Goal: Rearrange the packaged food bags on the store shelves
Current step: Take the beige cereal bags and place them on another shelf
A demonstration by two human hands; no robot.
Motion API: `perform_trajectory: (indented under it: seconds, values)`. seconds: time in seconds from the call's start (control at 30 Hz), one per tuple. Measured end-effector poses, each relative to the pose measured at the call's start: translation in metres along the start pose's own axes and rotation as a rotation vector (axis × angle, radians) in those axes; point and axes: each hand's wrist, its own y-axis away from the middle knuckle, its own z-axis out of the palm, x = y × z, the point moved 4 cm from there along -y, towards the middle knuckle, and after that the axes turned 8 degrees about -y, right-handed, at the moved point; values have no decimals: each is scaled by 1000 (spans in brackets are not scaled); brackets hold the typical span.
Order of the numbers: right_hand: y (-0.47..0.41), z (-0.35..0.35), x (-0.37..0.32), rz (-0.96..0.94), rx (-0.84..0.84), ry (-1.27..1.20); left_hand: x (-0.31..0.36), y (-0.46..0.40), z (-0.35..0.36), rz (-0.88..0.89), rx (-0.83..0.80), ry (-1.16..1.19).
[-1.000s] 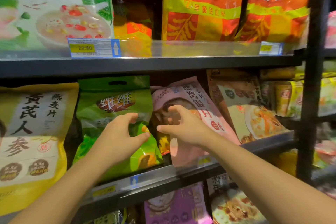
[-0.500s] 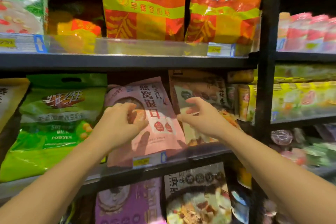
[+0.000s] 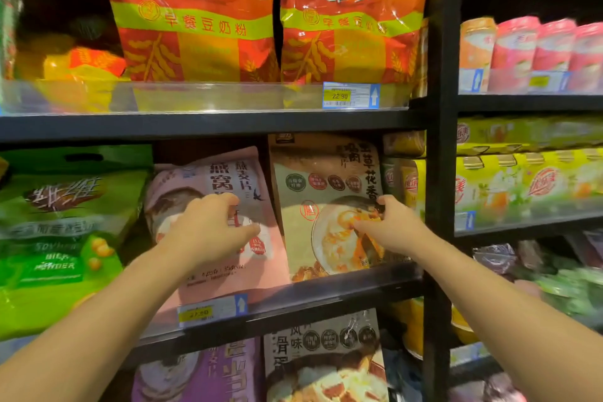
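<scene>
Two red bags (image 3: 192, 13) above; left hand (image 3: 208, 232) spread over pink bag (image 3: 228, 271), right hand (image 3: 388, 225) pinching tan bag (image 3: 313, 238)

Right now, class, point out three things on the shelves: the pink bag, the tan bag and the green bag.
pink bag (image 3: 228, 173): head view, upper front with dark characters.
tan bag (image 3: 300, 238): head view, plain left front beside the bowl picture.
green bag (image 3: 58, 215): head view, middle of the front.

Dim aisle, glossy glare, blurred edges
</scene>
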Motion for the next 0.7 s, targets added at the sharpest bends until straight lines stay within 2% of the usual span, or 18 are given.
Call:
perform_trajectory:
  seconds: [0.23, 0.37, 0.53, 0.7]
  values:
    - [-11, 4, 4, 147, 2, 123, 8, -28, 20, 110, -26, -23]
    - [-19, 1, 8, 254, -16, 50, 29, -40, 33, 151, -127, -66]
    - [-29, 0, 16, 352, -61, -125, 41, -54, 40, 109, -262, -121]
    - [-40, 5, 15, 330, -116, -105, 54, -57, 47, 48, -304, -106]
